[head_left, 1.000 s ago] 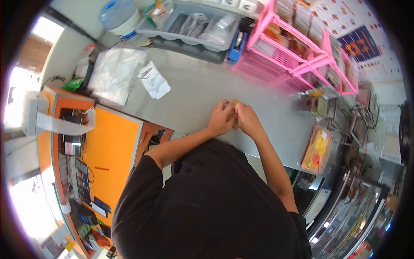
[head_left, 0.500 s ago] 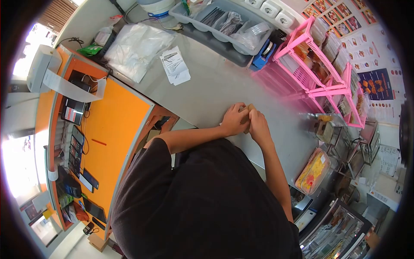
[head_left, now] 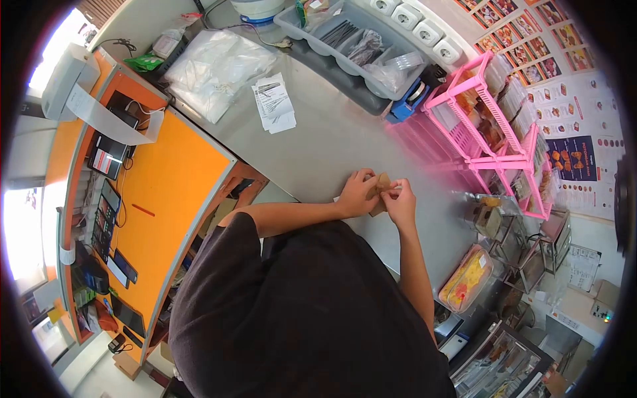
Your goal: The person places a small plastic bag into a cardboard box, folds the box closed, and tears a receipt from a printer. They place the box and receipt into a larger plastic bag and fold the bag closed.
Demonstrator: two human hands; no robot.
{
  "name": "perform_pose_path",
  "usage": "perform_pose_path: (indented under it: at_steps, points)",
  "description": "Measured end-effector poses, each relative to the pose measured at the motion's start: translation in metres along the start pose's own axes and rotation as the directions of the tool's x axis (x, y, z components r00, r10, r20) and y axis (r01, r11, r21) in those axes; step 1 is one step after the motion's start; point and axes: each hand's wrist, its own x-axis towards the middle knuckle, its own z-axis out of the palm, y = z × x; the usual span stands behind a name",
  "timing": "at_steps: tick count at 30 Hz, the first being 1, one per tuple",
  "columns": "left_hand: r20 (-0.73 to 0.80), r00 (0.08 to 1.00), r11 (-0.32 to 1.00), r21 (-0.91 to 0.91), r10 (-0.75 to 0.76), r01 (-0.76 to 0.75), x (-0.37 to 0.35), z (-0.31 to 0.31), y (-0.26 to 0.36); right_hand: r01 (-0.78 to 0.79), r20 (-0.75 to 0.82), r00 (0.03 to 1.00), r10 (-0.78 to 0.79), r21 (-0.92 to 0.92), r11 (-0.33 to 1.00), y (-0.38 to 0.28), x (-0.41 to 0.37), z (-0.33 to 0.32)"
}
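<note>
We pinch the brown paper (head_left: 383, 182) with our 2 hands, left hand (head_left: 358, 194) and right hand (head_left: 401, 201) both grasping it just over the bench (head_left: 318, 146). Best, we judge, to keep fingertips near its edges and work slowly.

Just beside the one pink rack (head_left: 494, 119) are two hands, the left hand (head_left: 358, 194) and the right hand (head_left: 402, 202), pinching one brown paper piece (head_left: 383, 180). One blue tape dispenser (head_left: 406, 99) sits at the rack's far end. One grey tray (head_left: 312, 41) lies beyond that, and one lidded food box (head_left: 468, 278) is nearer the person.
</note>
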Motion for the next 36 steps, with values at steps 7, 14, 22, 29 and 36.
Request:
perform_pose_path:
  at_steps: [7, 14, 22, 29, 36]
  points:
    - [0.011, 1.0, 0.999, -0.034, -0.001, 0.002, 0.001, 0.0, -0.004, 0.115, 0.029, 0.993, -0.111, -0.195, 0.974, -0.008, -0.007, 0.0]
    - [0.063, 0.995, 0.997, -0.022, 0.073, -0.072, 0.002, -0.007, -0.004, 0.159, 0.055, 0.986, -0.155, -0.096, 0.983, 0.004, -0.002, 0.0]
    - [0.145, 0.987, 0.997, 0.014, 0.072, -0.074, 0.003, -0.013, 0.001, 0.409, 0.211, 0.909, -0.358, -0.304, 0.86, -0.022, -0.004, -0.009]
    - [0.156, 0.986, 0.998, 0.018, 0.057, -0.061, 0.001, -0.012, 0.0, 0.13, 0.151, 0.983, -0.107, -0.154, 0.979, -0.009, 0.006, -0.005]
    - [0.119, 0.99, 0.997, 0.008, 0.075, -0.077, 0.001, -0.011, 0.001, -0.414, 0.135, 0.91, 0.392, 0.313, 0.854, 0.004, 0.013, -0.006]
